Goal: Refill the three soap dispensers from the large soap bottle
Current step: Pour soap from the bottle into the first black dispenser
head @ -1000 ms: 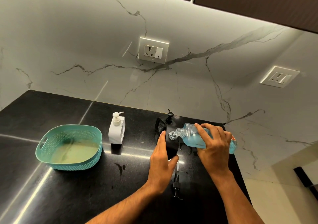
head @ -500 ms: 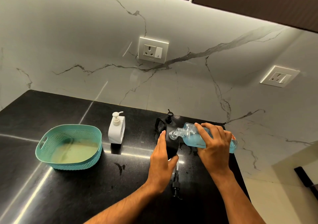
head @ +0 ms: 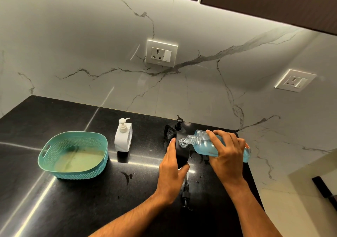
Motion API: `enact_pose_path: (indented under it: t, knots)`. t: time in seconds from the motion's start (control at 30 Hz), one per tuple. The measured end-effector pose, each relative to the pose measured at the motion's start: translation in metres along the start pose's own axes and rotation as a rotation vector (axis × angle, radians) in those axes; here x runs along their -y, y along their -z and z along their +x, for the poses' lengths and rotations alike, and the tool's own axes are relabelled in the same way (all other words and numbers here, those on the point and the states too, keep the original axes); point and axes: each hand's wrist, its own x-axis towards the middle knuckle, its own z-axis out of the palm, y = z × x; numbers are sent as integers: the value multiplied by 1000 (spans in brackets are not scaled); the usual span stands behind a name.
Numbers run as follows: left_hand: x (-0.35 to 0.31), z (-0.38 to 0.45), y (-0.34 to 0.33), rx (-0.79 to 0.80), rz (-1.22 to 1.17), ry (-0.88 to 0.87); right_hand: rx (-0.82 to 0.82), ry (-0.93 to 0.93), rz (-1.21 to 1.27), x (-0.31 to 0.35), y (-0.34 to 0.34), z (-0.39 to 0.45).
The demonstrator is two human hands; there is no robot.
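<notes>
Little changed across the last second: bottle tilt, both hand positions and neck placement match the earlier frames, indicating a steady pour in progress rather than a repositioning. Judged as mid-fill of the first of the black units. Large soap bottle [head: 206,144] held on its side in the right hand [head: 227,151], fingers wrapped over the top of the clear body and closed firmly on it. Long axis close to horizontal, running right to left across the counter, tipped slightly down at the neck. Threaded neck pointing left and a little toward the camera, open mouth directly over the top of the black dispenser [head: 180,154]. Blue liquid pooled along the lower side of the body; no clear stream discernible at the mouth. Black dispenser braced by the left hand [head: 171,165], palm and fingers clasped against its left side, thumb around the near face. Removed black pump head [head: 186,194] lying flat on the black countertop [head: 73,209] just in front of that dispenser. Second black dispenser [head: 172,130] standing behind, pump fitted. White dispenser [head: 123,136] upright well to the left, pump fitted, beside the teal basket [head: 73,154]. Two dispensers apparently not yet refilled.
</notes>
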Motion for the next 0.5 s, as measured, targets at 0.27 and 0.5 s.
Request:
enact_pose_path:
  t: [0.27,0.5]
  knots:
    - [-2,-1,-2,-4,-25,14,23,-26,25,1,0,-5]
    - [-4,-4,-3,-7,-43,8,49,-79,56,0,-2,-8]
